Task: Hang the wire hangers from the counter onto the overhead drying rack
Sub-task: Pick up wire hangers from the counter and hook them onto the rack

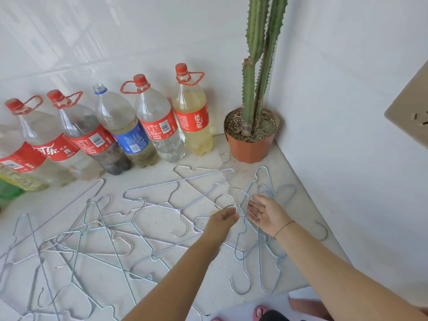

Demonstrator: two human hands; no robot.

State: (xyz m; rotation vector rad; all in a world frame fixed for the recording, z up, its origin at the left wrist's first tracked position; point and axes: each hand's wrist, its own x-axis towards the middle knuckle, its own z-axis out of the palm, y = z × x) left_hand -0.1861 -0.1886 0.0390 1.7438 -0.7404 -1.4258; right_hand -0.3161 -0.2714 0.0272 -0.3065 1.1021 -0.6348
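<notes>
White glossy tiled walls [139, 31] meet in the upper right corner above a pale speckled stone counter [148, 177]. Thin wire hangers [178, 181], silvery and pale blue, lie tangled flat across the lower half of the frame. Clear plastic bottles [157, 126] with red caps line the wall at left; a ribbed green cactus [257, 42] stands in a faceted terracotta pot [250, 149]. At centre, the left hand [223, 220] pinches one hanger's wire; beside it the right hand [266, 214] hovers with its fingers straight and its palm bare.
</notes>
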